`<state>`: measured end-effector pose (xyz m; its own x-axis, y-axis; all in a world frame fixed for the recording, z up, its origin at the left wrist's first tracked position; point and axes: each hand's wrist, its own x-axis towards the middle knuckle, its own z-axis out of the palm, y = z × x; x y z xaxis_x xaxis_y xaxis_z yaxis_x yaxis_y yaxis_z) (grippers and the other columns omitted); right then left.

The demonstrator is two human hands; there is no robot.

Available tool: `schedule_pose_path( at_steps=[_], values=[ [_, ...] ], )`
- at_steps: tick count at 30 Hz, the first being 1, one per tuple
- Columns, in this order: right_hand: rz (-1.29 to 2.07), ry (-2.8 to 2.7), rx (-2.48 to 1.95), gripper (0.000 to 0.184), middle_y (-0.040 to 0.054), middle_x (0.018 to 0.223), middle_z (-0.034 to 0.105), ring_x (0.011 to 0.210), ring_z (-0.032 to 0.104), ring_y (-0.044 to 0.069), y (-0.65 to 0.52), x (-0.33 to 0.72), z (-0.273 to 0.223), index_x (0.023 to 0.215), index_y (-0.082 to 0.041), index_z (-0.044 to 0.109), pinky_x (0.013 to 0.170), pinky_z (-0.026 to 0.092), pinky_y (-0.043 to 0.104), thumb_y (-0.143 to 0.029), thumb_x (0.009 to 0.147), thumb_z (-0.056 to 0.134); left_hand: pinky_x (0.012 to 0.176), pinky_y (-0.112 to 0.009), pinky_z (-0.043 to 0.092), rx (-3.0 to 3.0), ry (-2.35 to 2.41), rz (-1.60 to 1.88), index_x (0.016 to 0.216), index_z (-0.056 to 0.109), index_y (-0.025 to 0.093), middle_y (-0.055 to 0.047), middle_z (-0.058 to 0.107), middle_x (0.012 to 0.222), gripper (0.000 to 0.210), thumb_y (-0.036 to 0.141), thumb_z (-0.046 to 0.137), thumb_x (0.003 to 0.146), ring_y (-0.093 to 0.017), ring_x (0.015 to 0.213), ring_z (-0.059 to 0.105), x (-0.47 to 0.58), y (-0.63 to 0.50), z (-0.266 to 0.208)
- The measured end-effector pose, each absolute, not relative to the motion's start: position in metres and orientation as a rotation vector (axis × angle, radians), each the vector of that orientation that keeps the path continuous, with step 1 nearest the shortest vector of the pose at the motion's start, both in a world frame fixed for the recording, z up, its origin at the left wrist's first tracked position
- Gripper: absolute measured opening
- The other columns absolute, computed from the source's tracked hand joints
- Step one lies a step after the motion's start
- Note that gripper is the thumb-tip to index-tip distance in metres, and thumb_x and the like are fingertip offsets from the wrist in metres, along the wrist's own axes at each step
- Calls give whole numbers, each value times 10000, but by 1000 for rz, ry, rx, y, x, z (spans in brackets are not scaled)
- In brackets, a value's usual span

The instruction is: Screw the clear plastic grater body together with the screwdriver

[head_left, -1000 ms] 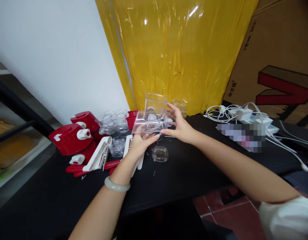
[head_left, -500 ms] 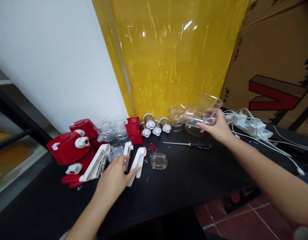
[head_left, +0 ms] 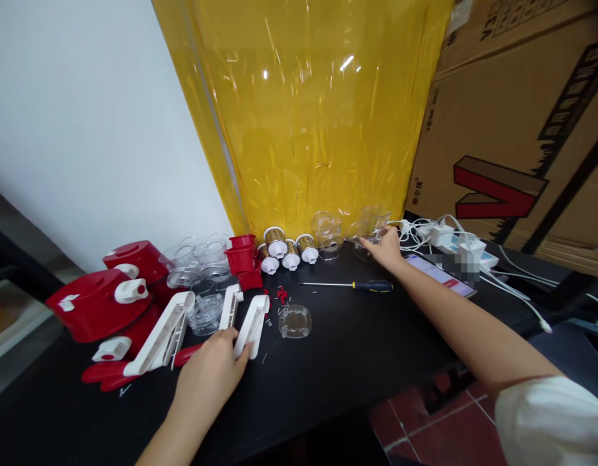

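Note:
My left hand [head_left: 209, 372] is closed, thumb and fingers pinching the lower end of a white plastic handle [head_left: 254, 320]. Beside it lies another white handle [head_left: 230, 307]; a red grip [head_left: 186, 355] pokes out behind my fingers. At the back right, my right hand [head_left: 387, 249] is closed on a clear plastic container [head_left: 374, 221] standing at the foot of the yellow sheet. Another clear container [head_left: 327, 233] stands to its left. Between my hands lie a clear square base [head_left: 295, 321], small red parts [head_left: 282, 295] with loose screws, and a screwdriver [head_left: 371, 286].
Red housings [head_left: 98, 301] with white knobs crowd the left, near stacked clear cups [head_left: 202, 259]. Red plastic pieces [head_left: 241, 259] and several grater drums [head_left: 276, 243] line the back. A phone [head_left: 439, 275] and a power strip with cables [head_left: 488, 259] lie right; a cardboard box [head_left: 498, 123] stands behind.
My right hand has lowered the clear container to the table at the back. My left hand has closed on the white handle. The view has turned right, and a phone now shows.

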<state>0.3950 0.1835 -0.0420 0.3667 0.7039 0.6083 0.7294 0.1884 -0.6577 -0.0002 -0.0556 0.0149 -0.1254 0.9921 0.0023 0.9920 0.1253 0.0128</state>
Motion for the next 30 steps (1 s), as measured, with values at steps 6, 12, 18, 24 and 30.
schedule_pose_path(
  at_steps=[6,12,18,24,30],
  values=[
    [-152,-1373,-1487,866,187,1243,569,1148,578,344,181,410,-21,1367,-190,393,954,473,520,-683,722,693,720,-382,511,2091,2358,48,902,627,199,-161,753,977,290,413,434,933,-348,919,734,-3,-55,12],
    [-285,-1574,-1542,987,222,1216,607,1098,623,370,172,444,36,1387,-127,354,916,492,520,-680,678,762,732,-380,504,2063,2356,-3,894,617,207,-156,745,988,313,442,416,946,-348,933,733,-4,-54,13],
    [-682,-2184,-1417,709,202,1415,543,1343,471,389,160,457,93,1447,-191,424,1064,376,612,-412,834,702,745,-394,502,2066,2343,-15,911,617,207,-156,741,981,314,434,404,952,-351,945,729,-5,-54,15],
    [-820,-2520,-1228,325,68,1447,564,1459,372,286,169,448,81,1173,-302,655,1094,356,536,-137,919,539,712,-361,501,2081,2348,-48,921,633,209,-141,749,982,315,422,404,956,-332,948,733,-4,-55,16],
    [-1197,-2702,-778,350,42,1444,568,1460,397,276,207,454,34,1157,-283,668,1090,407,511,-104,872,570,721,-361,506,2061,2392,-116,928,646,193,-139,754,982,303,401,429,962,-318,931,738,-5,-54,14]
  ],
)
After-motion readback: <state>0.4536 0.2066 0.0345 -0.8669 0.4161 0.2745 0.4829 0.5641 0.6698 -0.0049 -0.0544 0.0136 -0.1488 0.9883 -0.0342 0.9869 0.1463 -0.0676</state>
